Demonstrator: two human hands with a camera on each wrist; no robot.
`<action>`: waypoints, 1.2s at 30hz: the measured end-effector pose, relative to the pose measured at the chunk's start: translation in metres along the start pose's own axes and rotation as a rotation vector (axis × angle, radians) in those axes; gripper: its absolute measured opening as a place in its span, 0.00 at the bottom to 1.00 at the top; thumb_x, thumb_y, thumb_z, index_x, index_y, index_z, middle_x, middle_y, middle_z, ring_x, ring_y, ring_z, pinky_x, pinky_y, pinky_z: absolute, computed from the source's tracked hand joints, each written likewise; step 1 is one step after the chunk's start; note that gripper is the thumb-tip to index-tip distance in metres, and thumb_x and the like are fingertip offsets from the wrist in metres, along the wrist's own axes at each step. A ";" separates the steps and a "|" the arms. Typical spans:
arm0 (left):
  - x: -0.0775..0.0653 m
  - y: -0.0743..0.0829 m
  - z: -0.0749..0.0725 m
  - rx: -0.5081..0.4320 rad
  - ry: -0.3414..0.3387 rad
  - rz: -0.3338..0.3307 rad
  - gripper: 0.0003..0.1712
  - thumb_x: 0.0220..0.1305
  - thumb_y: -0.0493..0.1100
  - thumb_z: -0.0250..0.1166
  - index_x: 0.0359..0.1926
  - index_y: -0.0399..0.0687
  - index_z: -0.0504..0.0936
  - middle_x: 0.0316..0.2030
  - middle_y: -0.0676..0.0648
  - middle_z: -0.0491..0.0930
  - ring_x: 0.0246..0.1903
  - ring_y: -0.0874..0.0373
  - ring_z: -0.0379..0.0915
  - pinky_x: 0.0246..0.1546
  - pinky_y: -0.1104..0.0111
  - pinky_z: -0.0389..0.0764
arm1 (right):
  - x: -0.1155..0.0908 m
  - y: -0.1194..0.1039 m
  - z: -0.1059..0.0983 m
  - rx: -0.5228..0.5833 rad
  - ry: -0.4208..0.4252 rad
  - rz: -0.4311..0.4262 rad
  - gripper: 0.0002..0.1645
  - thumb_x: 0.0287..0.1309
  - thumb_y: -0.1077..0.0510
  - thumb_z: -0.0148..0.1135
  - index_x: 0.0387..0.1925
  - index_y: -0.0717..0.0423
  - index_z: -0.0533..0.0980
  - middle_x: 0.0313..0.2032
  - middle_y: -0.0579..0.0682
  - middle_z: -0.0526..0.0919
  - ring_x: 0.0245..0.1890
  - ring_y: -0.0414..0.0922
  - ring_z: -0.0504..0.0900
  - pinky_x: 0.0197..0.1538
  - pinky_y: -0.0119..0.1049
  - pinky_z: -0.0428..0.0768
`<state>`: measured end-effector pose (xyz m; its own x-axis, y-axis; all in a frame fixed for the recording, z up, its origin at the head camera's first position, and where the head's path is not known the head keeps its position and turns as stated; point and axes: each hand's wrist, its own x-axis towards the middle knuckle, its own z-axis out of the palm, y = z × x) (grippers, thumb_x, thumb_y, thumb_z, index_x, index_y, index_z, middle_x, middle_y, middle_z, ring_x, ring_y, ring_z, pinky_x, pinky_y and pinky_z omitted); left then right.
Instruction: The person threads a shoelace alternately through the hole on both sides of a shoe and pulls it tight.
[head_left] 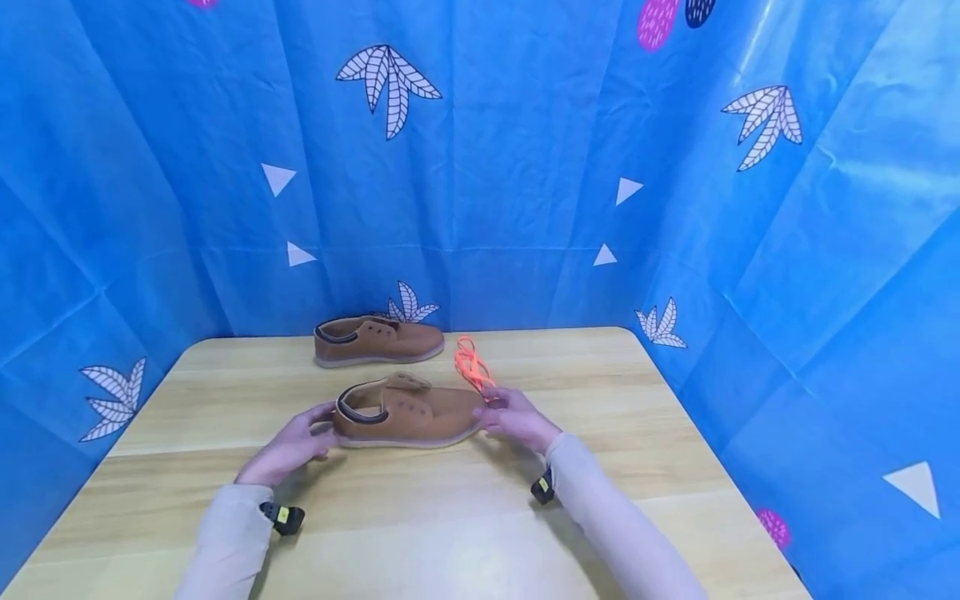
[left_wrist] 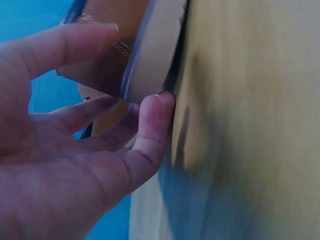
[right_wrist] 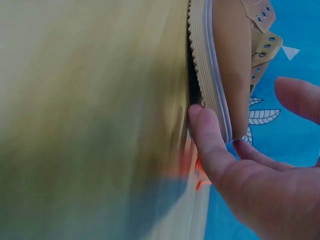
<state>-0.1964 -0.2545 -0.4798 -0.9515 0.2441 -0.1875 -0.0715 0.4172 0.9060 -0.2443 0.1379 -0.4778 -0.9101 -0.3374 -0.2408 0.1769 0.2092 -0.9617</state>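
A brown shoe (head_left: 416,414) with a pale sole stands sideways on the table, its toe to the right and its tongue raised. My left hand (head_left: 296,442) cups its heel. In the left wrist view, one digit lies along the heel (left_wrist: 102,62) and fingertips (left_wrist: 157,112) meet the sole's lower edge. My right hand (head_left: 517,419) is at the toe. The right wrist view shows fingertips (right_wrist: 202,117) at the sole's underside, another finger by the toe tip, and one digit held apart. Orange laces (head_left: 471,362) lie just beyond the toe.
A second brown shoe (head_left: 382,340) stands behind the first near the table's back edge, also toe to the right. The wooden table (head_left: 420,533) is bordered at the back and sides by a blue patterned curtain (head_left: 510,167).
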 end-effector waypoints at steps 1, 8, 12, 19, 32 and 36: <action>0.000 0.002 0.002 0.034 0.010 -0.015 0.52 0.66 0.45 0.69 0.80 0.33 0.50 0.77 0.27 0.54 0.66 0.36 0.67 0.45 0.64 0.81 | -0.002 0.001 -0.002 0.004 0.001 0.006 0.40 0.65 0.62 0.67 0.73 0.68 0.62 0.65 0.69 0.74 0.50 0.51 0.86 0.59 0.46 0.84; 0.002 0.014 0.015 0.141 -0.001 0.004 0.53 0.62 0.49 0.74 0.78 0.34 0.56 0.72 0.27 0.66 0.64 0.35 0.72 0.42 0.61 0.82 | -0.016 0.007 -0.020 0.025 -0.034 0.001 0.40 0.69 0.61 0.63 0.74 0.71 0.59 0.64 0.71 0.75 0.50 0.51 0.87 0.62 0.48 0.83; 0.004 0.019 0.024 0.157 -0.017 0.031 0.52 0.61 0.48 0.76 0.76 0.32 0.59 0.67 0.30 0.73 0.61 0.37 0.75 0.43 0.62 0.84 | -0.026 0.013 -0.032 0.045 -0.059 0.007 0.38 0.71 0.61 0.60 0.74 0.74 0.57 0.65 0.72 0.74 0.54 0.53 0.86 0.64 0.47 0.81; 0.005 0.026 0.038 0.173 -0.026 0.032 0.53 0.58 0.48 0.78 0.76 0.30 0.60 0.62 0.32 0.77 0.50 0.48 0.81 0.39 0.62 0.84 | -0.036 0.018 -0.047 0.064 -0.067 0.014 0.37 0.73 0.60 0.58 0.74 0.75 0.57 0.65 0.72 0.74 0.57 0.54 0.85 0.66 0.46 0.80; 0.002 0.031 0.049 0.247 -0.023 0.045 0.54 0.57 0.52 0.79 0.75 0.32 0.62 0.60 0.36 0.79 0.49 0.51 0.79 0.43 0.65 0.80 | -0.048 0.019 -0.058 0.060 -0.084 0.015 0.36 0.73 0.62 0.55 0.74 0.76 0.56 0.65 0.73 0.73 0.56 0.49 0.85 0.68 0.47 0.78; 0.000 0.031 0.051 0.254 -0.032 0.030 0.53 0.57 0.52 0.78 0.75 0.33 0.63 0.53 0.36 0.80 0.42 0.51 0.80 0.38 0.64 0.80 | -0.050 0.021 -0.059 0.072 -0.086 0.021 0.36 0.74 0.62 0.54 0.73 0.77 0.56 0.65 0.73 0.73 0.55 0.48 0.85 0.68 0.47 0.78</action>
<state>-0.1833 -0.1968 -0.4710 -0.9419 0.2853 -0.1774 0.0380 0.6152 0.7875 -0.2174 0.2129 -0.4779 -0.8706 -0.4120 -0.2688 0.2252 0.1519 -0.9624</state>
